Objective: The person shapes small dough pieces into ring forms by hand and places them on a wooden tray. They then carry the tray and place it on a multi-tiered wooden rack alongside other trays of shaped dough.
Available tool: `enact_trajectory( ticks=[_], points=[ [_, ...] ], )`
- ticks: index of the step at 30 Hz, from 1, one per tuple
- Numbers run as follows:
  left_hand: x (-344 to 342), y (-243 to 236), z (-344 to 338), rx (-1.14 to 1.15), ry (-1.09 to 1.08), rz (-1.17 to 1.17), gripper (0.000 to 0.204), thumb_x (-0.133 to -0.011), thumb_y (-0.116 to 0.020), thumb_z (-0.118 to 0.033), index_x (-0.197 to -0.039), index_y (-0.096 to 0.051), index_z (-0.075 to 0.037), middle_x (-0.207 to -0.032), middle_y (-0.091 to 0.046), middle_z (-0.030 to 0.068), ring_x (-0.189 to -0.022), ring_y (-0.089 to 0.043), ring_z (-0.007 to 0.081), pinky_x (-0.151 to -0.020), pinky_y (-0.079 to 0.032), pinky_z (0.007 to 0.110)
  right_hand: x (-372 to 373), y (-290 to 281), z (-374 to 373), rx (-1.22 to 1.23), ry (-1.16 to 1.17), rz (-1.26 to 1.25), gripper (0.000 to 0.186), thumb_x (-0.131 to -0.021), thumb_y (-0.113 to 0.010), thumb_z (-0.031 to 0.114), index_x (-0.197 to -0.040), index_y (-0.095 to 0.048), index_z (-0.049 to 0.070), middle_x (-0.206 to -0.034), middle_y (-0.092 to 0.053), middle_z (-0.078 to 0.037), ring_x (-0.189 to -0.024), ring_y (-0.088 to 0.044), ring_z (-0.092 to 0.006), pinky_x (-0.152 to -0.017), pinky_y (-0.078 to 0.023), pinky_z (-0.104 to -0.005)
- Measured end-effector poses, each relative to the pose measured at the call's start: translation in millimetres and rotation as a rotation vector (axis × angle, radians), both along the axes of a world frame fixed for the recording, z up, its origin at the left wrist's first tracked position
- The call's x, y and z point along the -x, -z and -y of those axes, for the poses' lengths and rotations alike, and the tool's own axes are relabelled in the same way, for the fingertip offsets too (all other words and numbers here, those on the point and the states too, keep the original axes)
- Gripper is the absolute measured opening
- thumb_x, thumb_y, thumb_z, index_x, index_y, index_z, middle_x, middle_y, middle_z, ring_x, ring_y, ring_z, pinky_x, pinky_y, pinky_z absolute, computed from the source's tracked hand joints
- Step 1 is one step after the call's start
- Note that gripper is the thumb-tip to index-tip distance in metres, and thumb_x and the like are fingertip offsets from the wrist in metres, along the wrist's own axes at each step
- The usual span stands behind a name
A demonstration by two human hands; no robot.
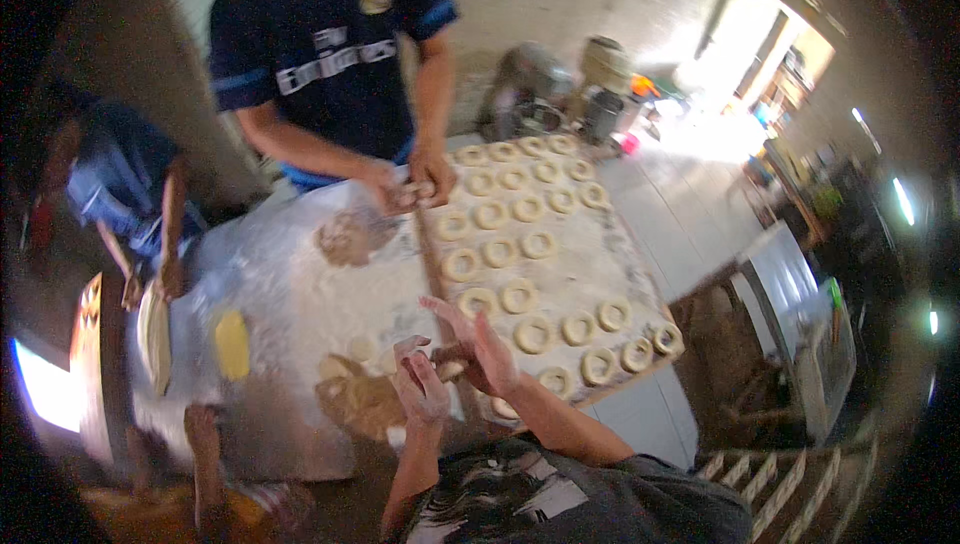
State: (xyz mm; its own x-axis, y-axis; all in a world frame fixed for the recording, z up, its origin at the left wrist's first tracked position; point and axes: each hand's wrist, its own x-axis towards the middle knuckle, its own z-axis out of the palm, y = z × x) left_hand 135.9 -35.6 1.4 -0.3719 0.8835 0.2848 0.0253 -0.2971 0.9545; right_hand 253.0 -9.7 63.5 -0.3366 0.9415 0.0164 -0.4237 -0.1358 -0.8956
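Observation:
My left hand (422,384), dusted with flour, has bent fingers closed around something I cannot make out. My right hand (484,349) is beside it, fingers stretched out, palm close over a small pale dough piece (450,369). Both are at the near edge of a floured board (565,279) holding several dough rings (532,335). Left of my hands lie flat dough rounds (362,348) and a brownish heap (355,401) on the metal worktop (270,274).
A co-worker (330,84) opposite works with both hands at the board's left edge. Another person (120,174) at left handles long dough (155,339); a third arm (205,464) reaches from below. Yellow dough (231,344) lies on the worktop. Machines (525,89) stand behind; a stand (790,304) is right.

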Motion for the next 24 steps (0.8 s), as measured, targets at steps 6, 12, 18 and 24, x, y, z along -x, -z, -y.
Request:
enact_trajectory(
  ticks=[6,12,18,24],
  points=[
    [-113.9,-37.8,-13.3,-0.005,0.176,-0.471,0.027,-0.104,-0.04,-0.029,-0.105,-0.056,-0.007,-0.078,-0.062,0.014,-0.067,-0.063,0.0327,-0.061,-0.048,0.037,-131.8,-17.3,7.5,0.032,0.065,-0.038,0.052,-0.102,-0.046,0.027,-0.147,-0.026,0.012,-0.09,-0.054,-0.005,-0.079,-0.053,-0.0166,-0.075,-0.043,-0.0297],
    [-212.9,-72.4,-19.4,0.043,0.417,-0.543,0.014,-0.103,-0.047,-0.02,-0.101,-0.054,-0.008,-0.076,-0.063,0.0196,-0.071,-0.066,0.0422,-0.061,-0.051,0.045,-226.3,-1.2,21.9,-0.003,0.243,-0.168,0.04,-0.101,-0.044,0.021,-0.137,-0.031,0.013,-0.069,-0.045,0.002,-0.062,-0.046,-0.0109,-0.06,-0.041,-0.0257],
    [-274.1,-65.6,-23.8,0.118,0.636,-0.452,0.02,-0.103,-0.045,-0.024,-0.1,-0.055,-0.007,-0.079,-0.066,0.0186,-0.073,-0.067,0.0419,-0.062,-0.051,0.046,-277.9,20.5,37.6,-0.057,0.709,0.131,0.055,-0.101,-0.042,0.056,-0.135,-0.036,0.013,-0.065,-0.046,-0.001,-0.062,-0.05,-0.0139,-0.059,-0.043,-0.0271],
    [-307.2,-59.3,-34.3,0.219,0.752,-0.407,0.029,-0.106,-0.038,-0.03,-0.111,-0.055,-0.007,-0.092,-0.068,0.0216,-0.091,-0.066,0.0446,-0.076,-0.051,0.049,-312.8,10.3,37.6,-0.033,0.468,0.497,0.057,-0.101,-0.037,0.059,-0.138,-0.038,0.016,-0.082,-0.06,-0.006,-0.063,-0.058,-0.0134,-0.049,-0.046,-0.0293]
  ],
)
